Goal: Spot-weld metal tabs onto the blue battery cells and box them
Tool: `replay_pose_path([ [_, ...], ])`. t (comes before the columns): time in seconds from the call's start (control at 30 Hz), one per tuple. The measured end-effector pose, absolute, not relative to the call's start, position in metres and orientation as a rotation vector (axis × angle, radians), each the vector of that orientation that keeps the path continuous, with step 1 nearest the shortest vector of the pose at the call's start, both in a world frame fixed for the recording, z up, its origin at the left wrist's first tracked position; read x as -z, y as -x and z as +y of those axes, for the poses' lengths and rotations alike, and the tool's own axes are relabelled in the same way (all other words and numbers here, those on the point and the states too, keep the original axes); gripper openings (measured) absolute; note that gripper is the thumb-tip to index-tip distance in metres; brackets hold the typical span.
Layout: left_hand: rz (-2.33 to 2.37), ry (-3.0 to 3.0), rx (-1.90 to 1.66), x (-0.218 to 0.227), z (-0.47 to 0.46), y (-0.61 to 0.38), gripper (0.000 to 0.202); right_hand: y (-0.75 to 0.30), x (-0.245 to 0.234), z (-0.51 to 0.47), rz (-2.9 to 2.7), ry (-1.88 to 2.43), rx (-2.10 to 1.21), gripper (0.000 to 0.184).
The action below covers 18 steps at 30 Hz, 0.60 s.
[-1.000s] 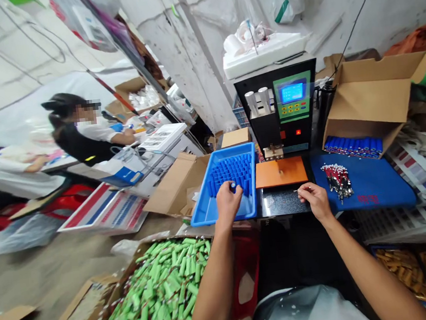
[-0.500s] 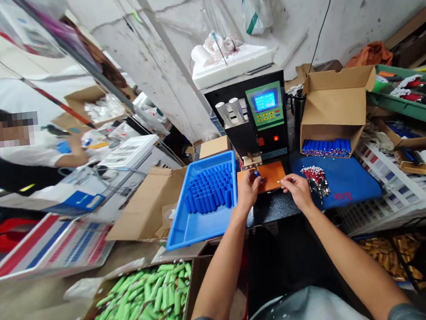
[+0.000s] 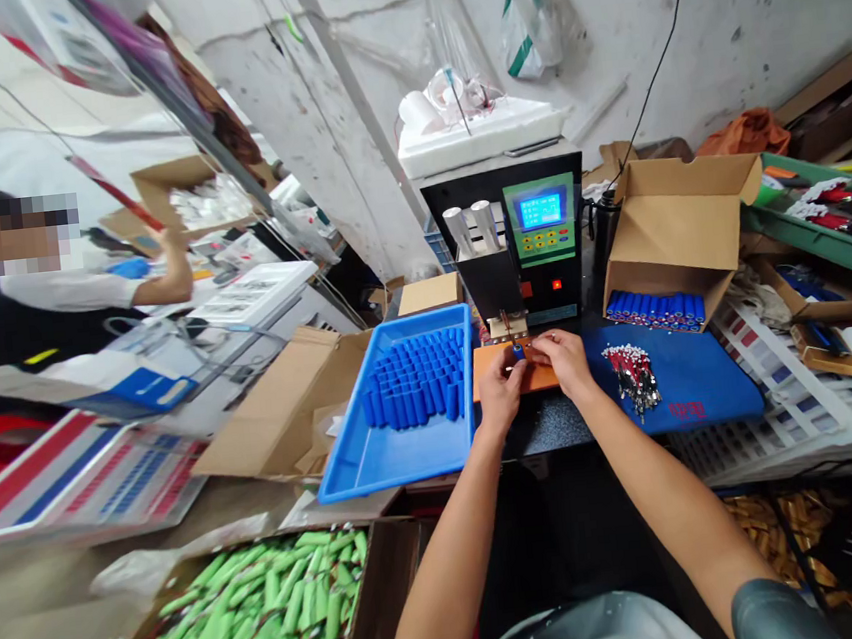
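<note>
My left hand (image 3: 499, 388) is closed around a small blue battery cell (image 3: 518, 352), held upright under the electrodes (image 3: 508, 330) of a black spot welder (image 3: 448, 197). Close on its right, my right hand (image 3: 563, 358) pinches a thin wire lead, mostly hidden by the fingers. Both hands are over an orange board (image 3: 484, 359) at the machine's foot. To the right, a pile of red and black wire leads with white ends (image 3: 631, 375) lies on a blue mat (image 3: 703, 383).
Left of the board stands a blue tray (image 3: 402, 467) with many blue cells. An open cardboard box (image 3: 677, 220) holds more cells at the back right. Green wrapped cells (image 3: 273, 605) fill a box at lower left. Another person (image 3: 29, 267) sits at the far left.
My right hand has moved left with the wire lead, up to the cell beneath the electrodes. My left hand keeps the cell near the same spot. The other person's arm has risen.
</note>
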<state>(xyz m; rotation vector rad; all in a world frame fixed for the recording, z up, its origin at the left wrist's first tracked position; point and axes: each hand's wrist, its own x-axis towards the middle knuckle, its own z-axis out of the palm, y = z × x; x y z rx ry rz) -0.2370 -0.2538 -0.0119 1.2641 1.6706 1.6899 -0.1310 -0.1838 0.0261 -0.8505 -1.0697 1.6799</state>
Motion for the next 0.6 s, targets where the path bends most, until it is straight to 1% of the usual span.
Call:
replay_pose_path([
  [0.37,1.719,-1.225,-1.704,0.013,-0.254,0.235,0.033,0.145,-0.009,-0.177,-1.464,0.973,-1.330,0.017],
  [0.6,1.705,-1.252,-1.712,0.012,-0.255,0.236,0.032,0.147,-0.009,-0.178,-1.502,0.973,-1.276,0.017],
])
